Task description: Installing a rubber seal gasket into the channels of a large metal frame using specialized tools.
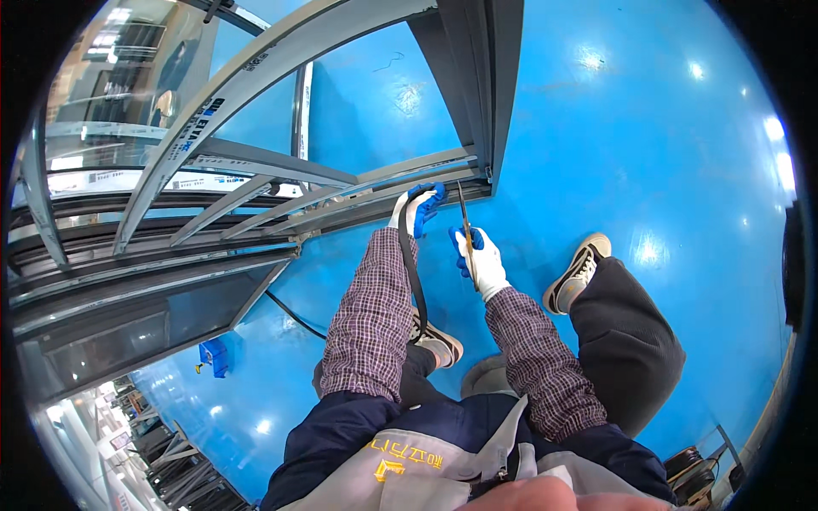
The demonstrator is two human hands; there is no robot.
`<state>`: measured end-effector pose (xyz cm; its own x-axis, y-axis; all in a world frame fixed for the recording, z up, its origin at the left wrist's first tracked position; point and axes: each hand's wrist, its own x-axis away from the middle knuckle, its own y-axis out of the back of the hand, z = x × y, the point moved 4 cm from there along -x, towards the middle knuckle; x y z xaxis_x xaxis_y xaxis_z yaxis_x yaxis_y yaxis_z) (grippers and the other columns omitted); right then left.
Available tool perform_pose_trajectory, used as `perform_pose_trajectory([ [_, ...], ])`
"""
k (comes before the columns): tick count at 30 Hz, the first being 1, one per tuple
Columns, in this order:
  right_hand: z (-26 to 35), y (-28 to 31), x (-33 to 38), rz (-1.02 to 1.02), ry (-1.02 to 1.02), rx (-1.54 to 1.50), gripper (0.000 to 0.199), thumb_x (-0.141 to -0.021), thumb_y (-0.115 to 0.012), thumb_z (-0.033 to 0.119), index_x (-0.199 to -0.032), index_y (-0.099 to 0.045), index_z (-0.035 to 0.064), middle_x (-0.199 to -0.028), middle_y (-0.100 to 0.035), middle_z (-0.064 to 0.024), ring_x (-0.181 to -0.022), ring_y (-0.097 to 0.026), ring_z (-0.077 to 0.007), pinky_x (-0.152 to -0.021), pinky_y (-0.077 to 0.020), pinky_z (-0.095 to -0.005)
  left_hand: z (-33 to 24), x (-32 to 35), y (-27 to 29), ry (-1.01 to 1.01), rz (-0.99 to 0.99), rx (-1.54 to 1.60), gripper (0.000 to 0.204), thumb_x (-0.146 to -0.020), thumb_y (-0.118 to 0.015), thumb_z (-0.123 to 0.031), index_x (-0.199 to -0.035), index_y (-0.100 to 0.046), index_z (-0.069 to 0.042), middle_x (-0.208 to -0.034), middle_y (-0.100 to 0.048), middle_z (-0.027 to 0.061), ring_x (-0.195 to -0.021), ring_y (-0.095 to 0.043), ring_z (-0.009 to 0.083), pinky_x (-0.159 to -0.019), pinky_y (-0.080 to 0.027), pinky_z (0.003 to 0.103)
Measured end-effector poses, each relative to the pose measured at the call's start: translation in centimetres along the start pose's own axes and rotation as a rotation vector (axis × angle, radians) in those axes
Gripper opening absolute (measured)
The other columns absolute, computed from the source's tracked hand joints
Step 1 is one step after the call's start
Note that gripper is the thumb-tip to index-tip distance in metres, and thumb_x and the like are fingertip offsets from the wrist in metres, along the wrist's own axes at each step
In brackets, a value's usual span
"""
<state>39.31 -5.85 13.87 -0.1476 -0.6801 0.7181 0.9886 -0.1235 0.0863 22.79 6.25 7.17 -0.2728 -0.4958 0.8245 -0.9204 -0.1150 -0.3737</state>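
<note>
My left hand (420, 209), in a white and blue glove, is closed around a black flexible sealing strip (412, 268) beside the lower rail of a grey metal frame (375, 198). From there the strip hangs along my forearm toward my shoe. My right hand (482, 262), gloved alike, grips a slim pointed tool (464, 215) with a dark blade and a brownish handle. Its tip points up toward the frame's near corner, apart from my left hand. Whether the tool has one blade or two, I cannot tell.
Glass panes (119, 77) and crossing bars fill the left side. A dark lower panel (128, 319) stands near a small blue object (214, 358) on the blue floor (630, 153). My shoes (579, 272) flank the work. Stacked dark profiles (175, 464) lie at lower left.
</note>
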Motion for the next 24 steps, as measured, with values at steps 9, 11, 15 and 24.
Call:
perform_pose_trajectory([
  [9,0.6,-0.2,-0.1,0.013,-0.015,0.035,0.03,-0.089,-0.062,0.039,-0.101,-0.06,0.0115,-0.07,-0.055,-0.0007,-0.055,-0.05,-0.0086,-0.046,-0.0416,-0.0226,0.8,-1.1,2.1,-0.381,0.068,-0.167,0.034,-0.095,-0.056,-0.019,-0.124,-0.053,-0.001,-0.113,-0.063,0.0129,-0.097,-0.064,0.0203,-0.091,-0.052,0.028],
  [11,0.5,0.1,-0.1,0.009,-0.04,0.026,0.03,-0.089,-0.062,0.039,-0.104,-0.06,0.012,-0.07,-0.054,0.0005,-0.054,-0.049,-0.0079,-0.045,-0.0412,-0.0208,1.0,-1.3,1.8,-0.386,0.073,-0.216,0.035,-0.095,-0.055,-0.02,-0.125,-0.052,-0.001,-0.113,-0.063,0.0131,-0.097,-0.064,0.0205,-0.092,-0.052,0.028],
  [15,0.3,-0.3,-0.6,-0.011,0.077,0.123,0.03,-0.089,-0.061,0.038,-0.096,-0.06,0.0092,-0.07,-0.055,-0.003,-0.054,-0.049,-0.0112,-0.046,-0.0424,-0.025,1.0,-2.3,3.6,-0.484,0.042,-0.346,0.036,-0.095,-0.055,-0.02,-0.125,-0.052,0.0,-0.114,-0.063,0.0141,-0.097,-0.064,0.022,-0.093,-0.052,0.029],
  [24,1.0,1.0,-0.2,0.032,0.085,0.161,0.031,-0.089,-0.062,0.037,-0.086,-0.057,0.0064,-0.07,-0.057,-0.0068,-0.053,-0.051,-0.0144,-0.051,-0.045,-0.0282,-0.2,-1.2,1.1,-0.456,0.413,-0.012,0.031,-0.093,-0.055,-0.015,-0.121,-0.054,-0.001,-0.109,-0.064,0.0151,-0.093,-0.065,0.0243,-0.089,-0.052,0.028],
])
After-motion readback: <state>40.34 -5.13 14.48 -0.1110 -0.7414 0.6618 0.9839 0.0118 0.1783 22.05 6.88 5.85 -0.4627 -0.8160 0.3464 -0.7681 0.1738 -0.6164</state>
